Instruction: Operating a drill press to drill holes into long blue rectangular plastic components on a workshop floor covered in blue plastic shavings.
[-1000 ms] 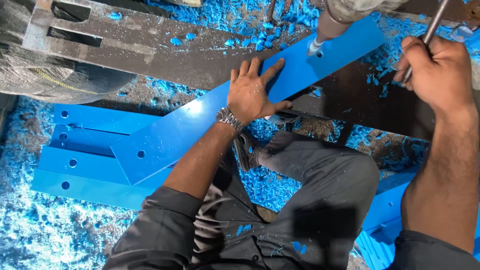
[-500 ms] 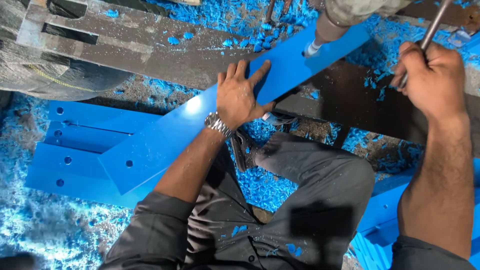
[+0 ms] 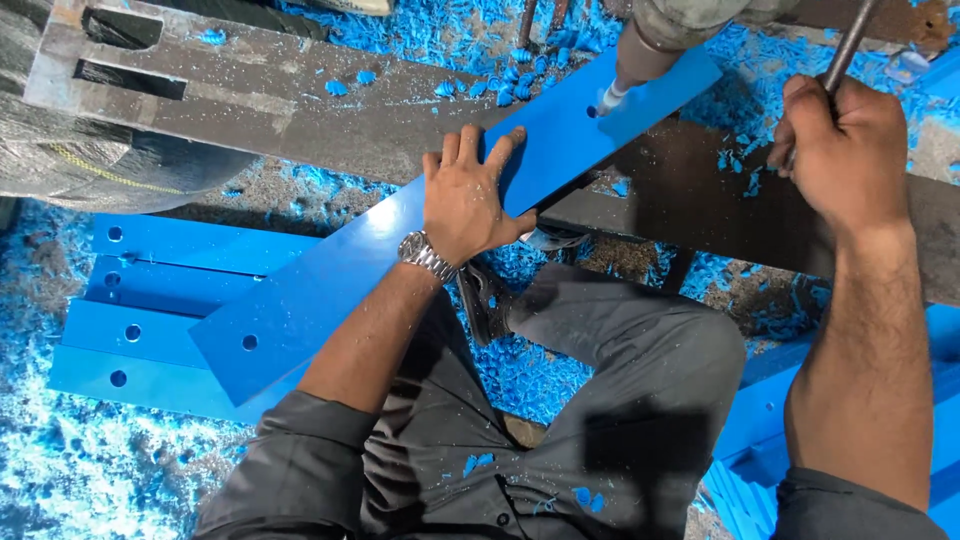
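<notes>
On the dark grey metal counter in front of me, my left hand lies flat with fingers spread, pressing down on the long flat blue plastic board. The board has slid a little to the left since a moment ago, so its round hole near the far end now sits right under the tip of the drill bit. To me that looks like the board is lined up well. My right hand is closed tight around the thin grey metal handle. The board looks smooth and hard, with small round holes. More blue boards with holes lie stacked below it. Curly blue shavings cover everything like crumbs.
</notes>
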